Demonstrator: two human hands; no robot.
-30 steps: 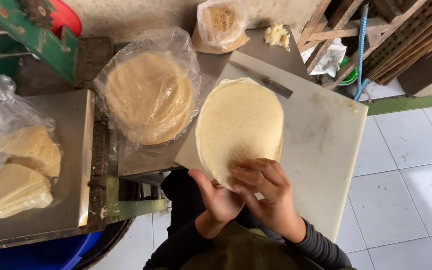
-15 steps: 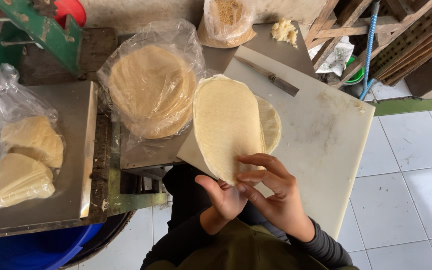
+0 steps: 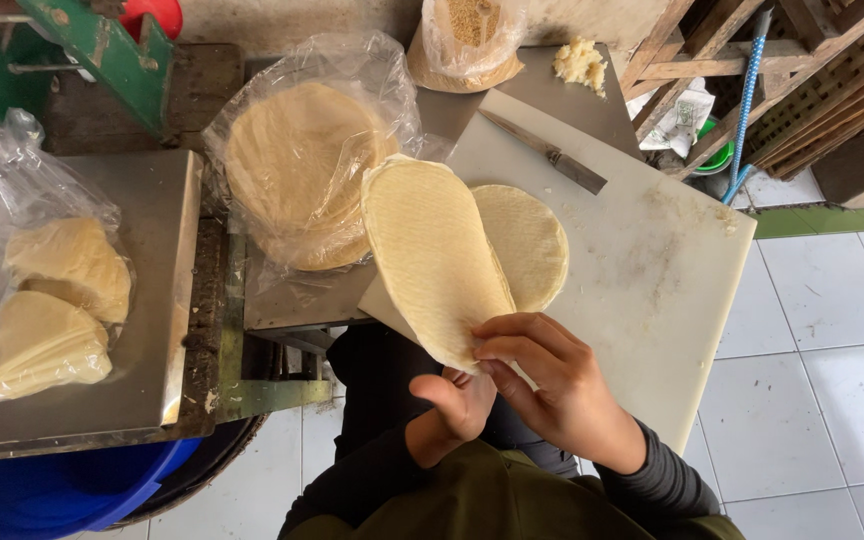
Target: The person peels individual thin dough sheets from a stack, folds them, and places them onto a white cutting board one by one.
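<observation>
Pale yellow, round and thin: a dough sheet lifted on edge off the white cutting board, tilted up toward the camera. Pinched at its lower end between both hands. Right hand curled over the near edge, fingers pressed on the sheet's face. Left hand underneath, thumb up, gripping the same edge from below. Behind the lifted sheet, flat on the board, a second round sheet, partly hidden. Farther up the board, lying at an angle, a knife. Beyond the board's far corner, a small crumbly lump of dough. Left of the board, on a metal counter, a stack of round sheets wrapped in clear plastic, just beside the raised sheet. At the top, an open plastic bag of grainy filling. Far left, on a steel tray, folded half-round pieces in another clear bag. Below that, a blue tub. Bottom right, white floor tiles.
</observation>
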